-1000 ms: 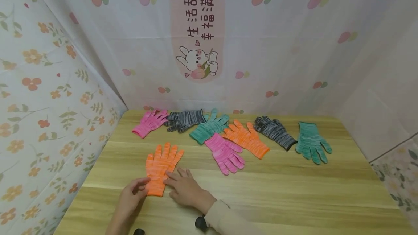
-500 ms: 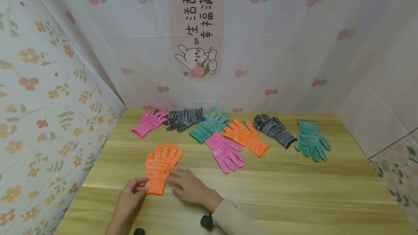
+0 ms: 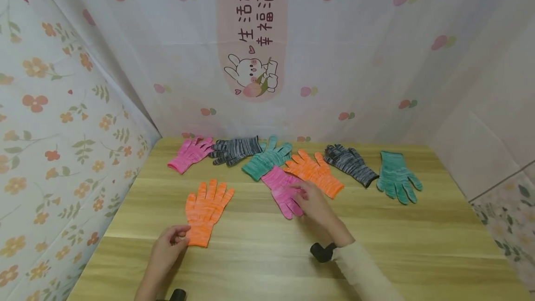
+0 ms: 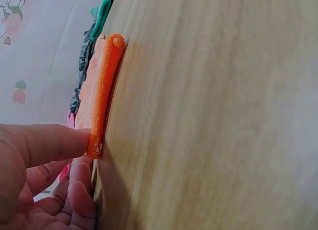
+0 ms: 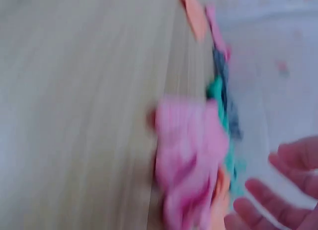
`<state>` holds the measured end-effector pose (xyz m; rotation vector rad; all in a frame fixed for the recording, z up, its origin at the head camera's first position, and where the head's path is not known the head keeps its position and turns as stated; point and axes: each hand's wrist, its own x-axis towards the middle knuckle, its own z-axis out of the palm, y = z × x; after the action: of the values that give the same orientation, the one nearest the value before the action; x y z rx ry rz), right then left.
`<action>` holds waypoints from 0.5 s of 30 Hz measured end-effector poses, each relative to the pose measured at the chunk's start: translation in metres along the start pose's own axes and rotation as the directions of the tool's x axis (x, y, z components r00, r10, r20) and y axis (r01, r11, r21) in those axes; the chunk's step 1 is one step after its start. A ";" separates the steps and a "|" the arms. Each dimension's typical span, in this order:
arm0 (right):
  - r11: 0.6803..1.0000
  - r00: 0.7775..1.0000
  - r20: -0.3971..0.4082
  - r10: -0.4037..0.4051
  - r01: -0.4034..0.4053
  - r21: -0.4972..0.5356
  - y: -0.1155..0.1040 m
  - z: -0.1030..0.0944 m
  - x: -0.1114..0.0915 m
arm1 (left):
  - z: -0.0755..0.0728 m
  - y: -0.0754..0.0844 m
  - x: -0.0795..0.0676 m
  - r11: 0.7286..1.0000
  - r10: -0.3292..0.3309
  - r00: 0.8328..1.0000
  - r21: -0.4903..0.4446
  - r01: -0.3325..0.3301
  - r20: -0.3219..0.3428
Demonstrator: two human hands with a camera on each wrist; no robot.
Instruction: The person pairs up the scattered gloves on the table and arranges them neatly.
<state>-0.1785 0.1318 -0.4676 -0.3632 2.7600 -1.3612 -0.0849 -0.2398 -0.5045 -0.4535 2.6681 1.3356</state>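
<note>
On the left of the table lies an orange knit glove (image 3: 201, 212), flat with its fingers pointing away. My left hand (image 3: 169, 245) pinches the left corner of its cuff; the left wrist view has the thumb on top of the orange cuff (image 4: 105, 98) and the fingers at its underside. Over a pink glove (image 3: 277, 190) near the middle hovers my right hand (image 3: 314, 202), hiding part of that glove's fingers. In the right wrist view, blurred, my right hand (image 5: 285, 195) has loosely bent, spread fingers beside the pink glove (image 5: 186, 150), holding nothing.
Along the back lie another pink glove (image 3: 190, 153), a grey-black glove (image 3: 236, 150), a green glove (image 3: 267, 159), a second orange glove (image 3: 319, 175), another grey-black glove (image 3: 351, 164) and another green glove (image 3: 399, 178). Behind the wooden table (image 3: 397, 254) hangs a printed curtain (image 3: 355, 59).
My right hand has left the orange glove and moved right and away, over the pink glove. The left hand has stayed at the orange cuff.
</note>
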 end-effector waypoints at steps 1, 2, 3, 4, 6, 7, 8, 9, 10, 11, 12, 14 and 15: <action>0.999 0.999 -0.034 0.040 -0.041 -0.026 0.008 -0.008 0.003 | 0.000 0.001 0.000 1.000 0.003 1.000 0.000 -0.003 -0.003; 0.995 0.995 -0.063 0.080 -0.083 -0.051 0.016 -0.016 0.005 | 0.000 0.002 0.000 1.000 0.003 1.000 -0.002 -0.003 -0.008; 0.990 0.990 -0.084 0.114 -0.120 -0.070 0.024 -0.023 0.007 | -0.001 0.002 0.000 1.000 0.005 1.000 -0.002 -0.005 -0.010; 0.984 0.983 -0.101 0.152 -0.160 -0.080 0.032 -0.029 0.008 | -0.001 0.003 0.001 1.000 0.007 1.000 -0.004 -0.007 -0.012; 0.966 0.967 -0.125 0.222 -0.235 -0.106 0.048 -0.039 0.010 | -0.001 0.003 0.001 1.000 0.007 1.000 0.001 -0.007 -0.016; 0.955 0.957 -0.136 0.256 -0.272 -0.120 0.055 -0.044 0.011 | -0.001 0.003 0.001 1.000 0.005 1.000 0.003 -0.005 -0.015; 0.939 0.944 -0.148 0.294 -0.314 -0.138 0.061 -0.048 0.011 | -0.001 0.003 0.001 1.000 0.003 1.000 0.000 -0.003 -0.014; 0.923 0.931 -0.162 0.326 -0.351 -0.161 0.067 -0.051 0.010 | -0.001 0.002 0.001 1.000 0.002 1.000 0.000 -0.002 -0.011; 0.903 0.917 -0.177 0.357 -0.387 -0.186 0.071 -0.054 0.010 | 0.000 0.002 0.001 1.000 0.001 1.000 0.000 -0.001 -0.009; 0.880 0.904 -0.192 0.383 -0.420 -0.221 0.075 -0.056 0.010 | 0.000 0.002 0.001 1.000 0.000 1.000 0.000 0.000 -0.007; 0.855 0.890 -0.195 0.413 -0.452 -0.253 0.077 -0.058 0.010 | 0.000 0.001 0.001 1.000 -0.002 1.000 -0.003 0.002 -0.006; 0.815 0.869 -0.195 0.455 -0.495 -0.302 0.081 -0.062 0.009 | 0.000 0.001 0.001 1.000 -0.004 1.000 -0.008 0.004 -0.004; 0.800 0.862 -0.192 0.469 -0.506 -0.321 0.082 -0.063 0.009 | 0.000 0.001 0.001 1.000 -0.006 1.000 -0.007 0.005 -0.004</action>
<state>-0.2118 0.2268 -0.4931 0.4121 2.8814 -0.7635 -0.0857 -0.2391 -0.5040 -0.4648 2.6643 1.3447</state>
